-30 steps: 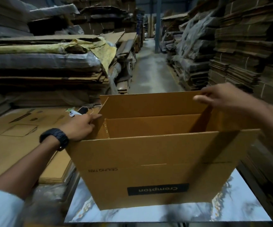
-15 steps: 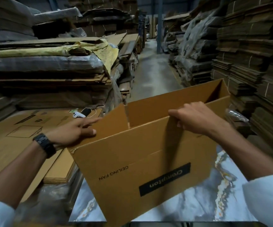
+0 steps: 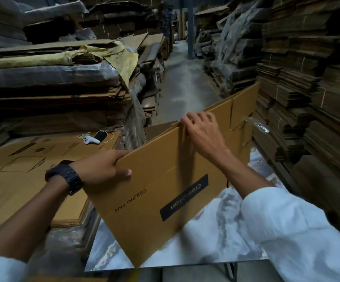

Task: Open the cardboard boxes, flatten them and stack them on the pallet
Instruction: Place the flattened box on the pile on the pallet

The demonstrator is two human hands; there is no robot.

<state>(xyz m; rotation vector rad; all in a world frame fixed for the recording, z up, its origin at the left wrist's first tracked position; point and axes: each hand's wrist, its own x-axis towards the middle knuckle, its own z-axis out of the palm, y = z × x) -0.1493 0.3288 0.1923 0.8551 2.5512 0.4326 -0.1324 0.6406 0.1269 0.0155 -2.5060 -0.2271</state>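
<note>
A tan cardboard box point(image 3: 157, 192) printed "CEILING FAN" with a black label is collapsed almost flat and tilted over the marble-patterned table point(image 3: 216, 237). My left hand point(image 3: 102, 169), with a black watch on the wrist, grips its left edge, thumb on the front face. My right hand point(image 3: 201, 129) presses on the top edge near the middle, fingers curled over it. A stack of flattened tan boxes point(image 3: 22, 176) lies to the left, beside and just below the table.
A white controller-like device point(image 3: 91, 141) and a dark object with a cord point(image 3: 101, 135) rest on the flat stack. High piles of flattened cardboard point(image 3: 307, 88) line both sides of a concrete aisle point(image 3: 183, 86). Wrapped bundles point(image 3: 49, 76) stand behind the left stack.
The box was standing open, then both hands collapsed it sideways; it is now nearly flat and tilted. My right hand moved from the far right wall to the top edge.
</note>
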